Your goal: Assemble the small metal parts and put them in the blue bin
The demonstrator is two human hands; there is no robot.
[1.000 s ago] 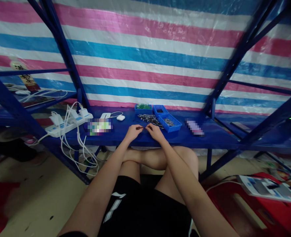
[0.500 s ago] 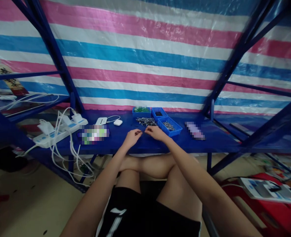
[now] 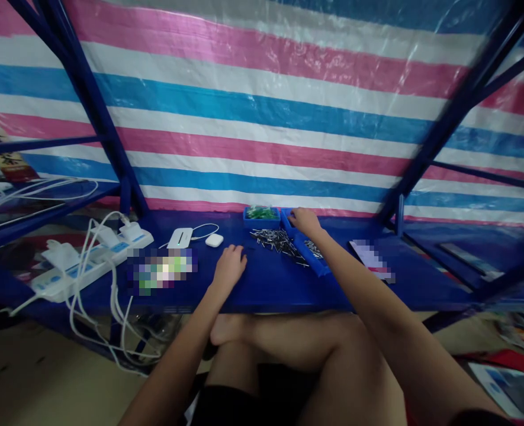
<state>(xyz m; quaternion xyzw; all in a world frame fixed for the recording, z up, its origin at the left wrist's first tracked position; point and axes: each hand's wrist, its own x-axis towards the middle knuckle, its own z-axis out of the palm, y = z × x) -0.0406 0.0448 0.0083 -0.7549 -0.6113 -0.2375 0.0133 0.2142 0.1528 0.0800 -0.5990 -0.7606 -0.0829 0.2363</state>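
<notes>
My left hand (image 3: pixel 230 265) rests on the blue tabletop, palm down, its fingers lightly bent and the thumb apart. Beside its fingertips lies something small, thin and dark. My right hand (image 3: pixel 305 222) reaches over the rear blue bin (image 3: pixel 285 216), with bent fingers dipping inside; what they pinch is hidden. Under the right forearm sits the front blue bin (image 3: pixel 318 266), which holds small silver metal pins (image 3: pixel 314 248). A loose heap of black and silver pins (image 3: pixel 277 241) lies left of it. Behind the heap, another blue bin (image 3: pixel 262 223) contains green pieces in clear plastic.
A white power strip (image 3: pixel 93 260) with plugs and hanging cables stands at the left. Near it are a white box-shaped device (image 3: pixel 180 238), a small white case (image 3: pixel 214 240) and a blurred-out phone-like object (image 3: pixel 161 271). Another blurred-out flat object (image 3: pixel 372 259) lies right. Blue frame posts rise behind.
My hands have moved apart from their pinched pose together: the right went forward to the rear bin, the left loosened onto the table. The view shifted closer to the tabletop.
</notes>
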